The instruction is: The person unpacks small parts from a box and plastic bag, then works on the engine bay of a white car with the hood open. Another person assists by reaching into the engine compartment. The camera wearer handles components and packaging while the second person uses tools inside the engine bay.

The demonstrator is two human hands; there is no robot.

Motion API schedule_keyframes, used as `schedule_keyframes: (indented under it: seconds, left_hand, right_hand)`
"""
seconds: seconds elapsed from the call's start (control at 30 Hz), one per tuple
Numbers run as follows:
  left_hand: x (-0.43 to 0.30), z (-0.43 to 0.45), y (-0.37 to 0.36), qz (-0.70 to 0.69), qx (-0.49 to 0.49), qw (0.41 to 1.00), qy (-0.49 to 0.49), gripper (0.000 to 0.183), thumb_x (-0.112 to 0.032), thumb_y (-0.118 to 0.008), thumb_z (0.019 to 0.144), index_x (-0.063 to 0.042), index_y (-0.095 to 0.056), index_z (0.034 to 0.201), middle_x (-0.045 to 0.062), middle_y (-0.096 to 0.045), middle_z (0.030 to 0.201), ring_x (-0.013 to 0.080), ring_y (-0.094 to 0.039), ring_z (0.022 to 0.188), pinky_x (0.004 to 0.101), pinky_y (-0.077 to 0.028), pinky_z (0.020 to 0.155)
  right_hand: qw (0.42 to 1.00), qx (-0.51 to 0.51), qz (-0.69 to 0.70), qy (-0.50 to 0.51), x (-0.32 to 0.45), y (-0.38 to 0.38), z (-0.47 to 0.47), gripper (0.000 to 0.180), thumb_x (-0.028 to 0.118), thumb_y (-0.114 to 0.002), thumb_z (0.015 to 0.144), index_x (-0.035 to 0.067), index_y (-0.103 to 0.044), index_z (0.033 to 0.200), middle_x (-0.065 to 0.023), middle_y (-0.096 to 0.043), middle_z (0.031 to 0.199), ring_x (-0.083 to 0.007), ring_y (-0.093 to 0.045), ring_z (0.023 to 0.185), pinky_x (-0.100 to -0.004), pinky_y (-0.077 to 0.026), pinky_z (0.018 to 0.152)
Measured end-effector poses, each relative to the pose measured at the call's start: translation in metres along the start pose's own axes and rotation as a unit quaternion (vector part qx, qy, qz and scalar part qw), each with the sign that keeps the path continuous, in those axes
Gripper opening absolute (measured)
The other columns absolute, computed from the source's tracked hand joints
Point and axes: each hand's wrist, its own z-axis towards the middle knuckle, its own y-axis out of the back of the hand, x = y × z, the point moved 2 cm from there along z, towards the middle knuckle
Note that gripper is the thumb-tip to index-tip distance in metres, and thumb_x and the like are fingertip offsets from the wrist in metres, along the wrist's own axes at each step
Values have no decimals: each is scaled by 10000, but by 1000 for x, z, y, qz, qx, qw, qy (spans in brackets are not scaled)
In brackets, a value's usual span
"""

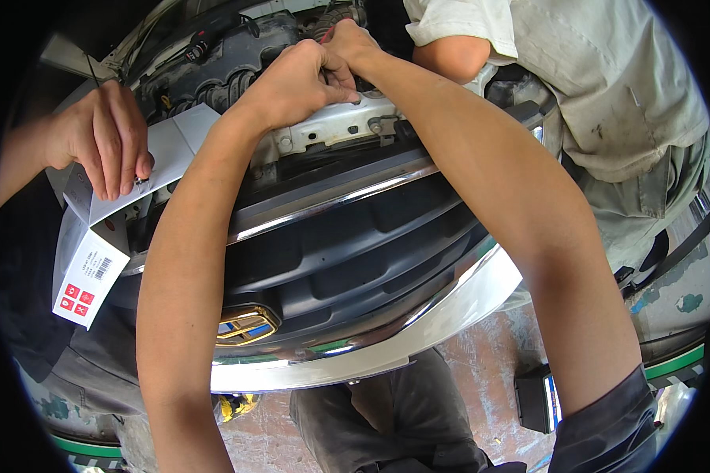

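Both of my hands reach into the front of a car's engine bay. My left hand (pixel 305 83) is over the white metal front crossmember (pixel 331 124), its fingers curled and its thumb near the metal's upper edge. Whether anything is between those fingers is hidden. Just beyond it, my right hand (pixel 352 44) is closed around a red object (pixel 328 35), of which only a thin edge shows. The two hands overlap in view, so the spot between them is mostly covered. A black plastic engine cover (pixel 236 47) lies to their left.
At left, another person's hand (pixel 109 139) holds a small metal part (pixel 142 180) above an open white cardboard box (pixel 94 272). A co-worker in a light shirt (pixel 603 77) leans in at right. The dark grille (pixel 343 236) is below my arms; a black box (pixel 532 399) stands on the floor.
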Motion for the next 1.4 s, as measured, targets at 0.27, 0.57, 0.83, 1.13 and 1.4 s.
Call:
schedule_keyframes:
  seconds: [0.27,0.57,0.83,1.13,1.4]
  left_hand:
    - [-5,-3,-1,8,-13,1000,4,155,-109,-799,833,29,-762,893,56,-668,701,84,-549,656,290,-455,626]
    - [-6,-3,0,-2,8,1000,5,129,-81,-782,832,29,-763,897,55,-686,726,81,-568,682,282,-465,646]
    - [0,-1,0,-6,12,1000,4,127,-72,-755,849,36,-758,915,57,-704,767,93,-594,719,277,-482,683]
    - [-4,-2,-1,13,5,1000,2,153,-108,-762,859,25,-763,935,56,-695,756,95,-536,674,291,-456,649]
    - [-6,-3,0,17,-1,1000,-1,176,-126,-768,863,26,-765,953,57,-672,717,94,-511,654,298,-441,628]
  right_hand:
    - [1000,-5,6,7,-1,-1,-1,515,319,-801,739,32,-740,1162,-209,-710,1219,-348,-689,1154,-436,-560,960]
    - [1000,4,5,4,-1,0,0,522,314,-798,738,25,-735,1167,-211,-707,1226,-348,-684,1164,-435,-559,964]
    - [1000,-2,14,15,-1,-3,1,527,311,-801,730,35,-736,1174,-209,-706,1232,-345,-684,1166,-433,-556,971]
    - [1000,-11,9,16,-2,-4,2,537,322,-807,729,43,-736,1181,-207,-707,1231,-357,-685,1160,-439,-562,960]
    - [1000,-12,13,20,0,-1,-1,549,326,-806,731,22,-731,1182,-220,-704,1229,-357,-688,1154,-438,-564,955]
